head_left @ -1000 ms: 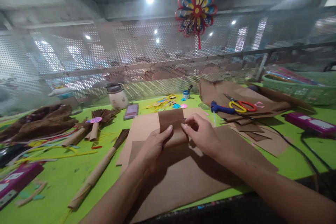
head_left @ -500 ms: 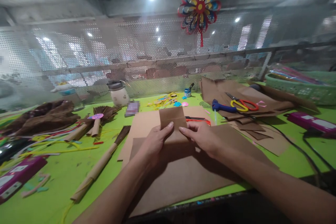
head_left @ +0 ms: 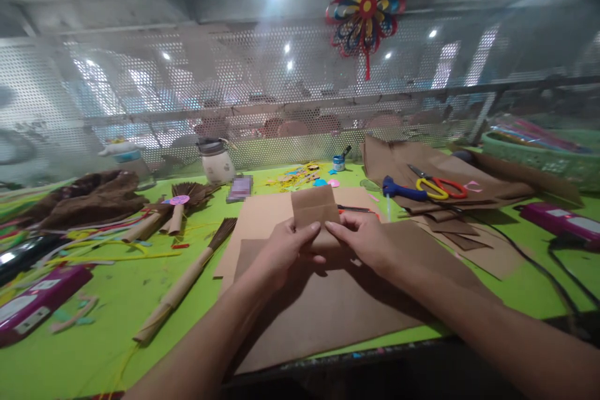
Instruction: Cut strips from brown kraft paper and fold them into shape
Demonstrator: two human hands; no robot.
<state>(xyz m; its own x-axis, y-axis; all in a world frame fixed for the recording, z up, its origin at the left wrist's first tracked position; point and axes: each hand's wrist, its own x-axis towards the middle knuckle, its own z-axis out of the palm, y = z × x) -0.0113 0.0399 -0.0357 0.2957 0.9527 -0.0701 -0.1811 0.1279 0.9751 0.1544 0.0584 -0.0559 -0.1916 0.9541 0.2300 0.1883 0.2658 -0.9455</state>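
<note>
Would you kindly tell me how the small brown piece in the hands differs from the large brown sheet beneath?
Size: the small brown piece is only a fraction of the large brown sheet.
Pose: the small brown piece is held up between the left hand and right hand, while the large brown sheet lies flat below.
Both share a brown colour and straight edges.

Over large flat brown paper sheet (head_left: 300, 325), left hand (head_left: 285, 256), right hand (head_left: 368, 240) and small creased brown paper (head_left: 315, 203) block the middle. Left of sheet: open green tabletop (head_left: 117, 290), lane cut by long tan bristle-tipped paper tube (head_left: 177, 294). Right rear of sheet: red-and-yellow-handled metal scissors (head_left: 437, 187) obstruct.
</note>
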